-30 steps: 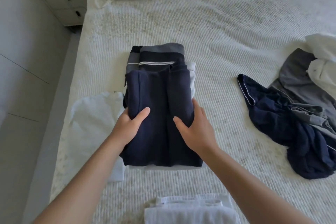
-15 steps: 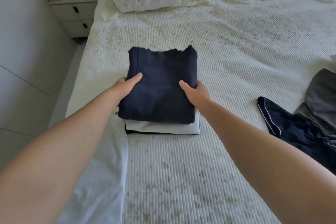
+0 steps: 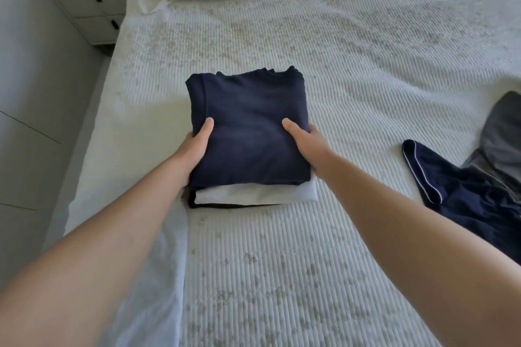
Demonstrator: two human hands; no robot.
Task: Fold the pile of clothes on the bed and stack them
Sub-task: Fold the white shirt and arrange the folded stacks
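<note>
The folded navy garment [image 3: 248,132] sits atop the stack [image 3: 253,196], toward the bed's [image 3: 366,70] left edge. The left hand [image 3: 194,149] and right hand [image 3: 307,144] grip its sides, thumbs on top, fingers hidden beneath. This looks like the stacking step. Next, letting go and reaching for the unfolded clothes [image 3: 465,186] at the right edge seems called for.

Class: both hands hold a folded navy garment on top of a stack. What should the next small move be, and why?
Probably let go and reach right for the unfolded clothes. The navy garment already lies folded on the stack, with the left hand and right hand gripping its sides, while the heap at the right is still loose.
</note>
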